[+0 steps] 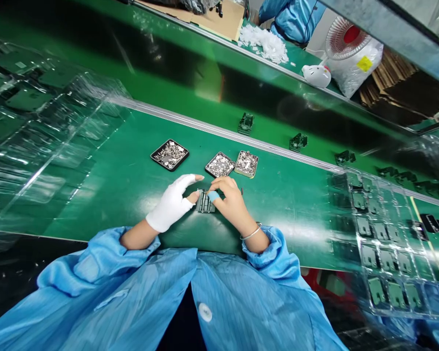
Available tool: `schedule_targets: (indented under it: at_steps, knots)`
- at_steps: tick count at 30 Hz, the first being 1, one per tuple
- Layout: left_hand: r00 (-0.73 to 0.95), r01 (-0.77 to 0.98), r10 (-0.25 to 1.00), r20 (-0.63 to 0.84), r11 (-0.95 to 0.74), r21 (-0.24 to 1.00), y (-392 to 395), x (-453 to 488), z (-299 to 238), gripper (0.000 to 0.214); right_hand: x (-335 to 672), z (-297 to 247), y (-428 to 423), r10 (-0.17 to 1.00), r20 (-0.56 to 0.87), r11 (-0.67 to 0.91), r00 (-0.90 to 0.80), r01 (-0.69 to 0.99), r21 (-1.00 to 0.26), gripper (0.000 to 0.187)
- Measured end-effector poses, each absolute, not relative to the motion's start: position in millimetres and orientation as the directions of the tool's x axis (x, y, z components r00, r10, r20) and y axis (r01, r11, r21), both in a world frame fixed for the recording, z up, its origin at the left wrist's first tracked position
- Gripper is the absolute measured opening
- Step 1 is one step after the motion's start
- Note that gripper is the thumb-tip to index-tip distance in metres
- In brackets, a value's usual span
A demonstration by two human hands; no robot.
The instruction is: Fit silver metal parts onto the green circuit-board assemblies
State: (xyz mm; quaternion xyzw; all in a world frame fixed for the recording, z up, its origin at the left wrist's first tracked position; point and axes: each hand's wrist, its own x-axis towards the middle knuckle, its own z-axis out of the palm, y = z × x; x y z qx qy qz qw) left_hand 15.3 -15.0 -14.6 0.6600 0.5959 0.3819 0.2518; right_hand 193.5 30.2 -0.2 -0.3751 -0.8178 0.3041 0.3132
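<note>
A small dark-green housing [206,202] with long parallel grooves lies on the green bench between my hands. My left hand [171,204], in a white glove with bare fingertips, steadies it: the thumb touches its left edge and the forefinger curves past the far corner. My right hand [229,197], with blue tape around one finger, is over the housing's upper right side. Its fingers are pinched together, and whatever they hold is hidden. Just beyond stand a black tray [169,155], a second tray [220,165] and a pale-rimmed tray [247,164], all with small silvery metal pieces.
Clear plastic trays with green parts are stacked left [32,97] and right [384,243]. Past a metal rail [205,127], several green assemblies [246,123] sit in a row. Farther back are a fan [347,38], a white heap [265,43] and another person's blue sleeve [296,19].
</note>
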Motion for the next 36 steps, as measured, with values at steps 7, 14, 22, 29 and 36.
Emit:
schedule_targets:
  at_steps: [7, 14, 22, 29, 36]
  knots:
    - [0.065, 0.474, 0.998, 0.019, -0.048, 0.879, -9, 19, -33, 0.037, 188, -20, 29, 0.817, 0.278, 0.536, -0.506, 0.486, -0.69, 0.016]
    - [0.061, 0.461, 0.998, 0.016, -0.042, 0.886, -10, 18, -32, 0.036, 187, -26, 27, 0.818, 0.321, 0.538, -0.477, 0.439, -0.72, 0.013]
    - [0.008, 0.394, 1.0, -0.012, 0.008, 0.919, -7, 25, -30, 0.031, 185, -26, 25, 0.833, 0.253, 0.49, -0.493, 0.441, -0.752, 0.015]
    - [0.025, 0.253, 1.0, -0.014, 0.008, 0.967, -9, 27, -35, 0.034, 186, -30, 25, 0.864, 0.266, 0.413, -0.428, 0.299, -0.86, 0.007]
    - [0.026, 0.298, 0.999, -0.043, 0.033, 0.954, -10, 26, -36, 0.036, 184, -31, 23, 0.877, 0.26, 0.376, -0.404, 0.24, -0.895, 0.007]
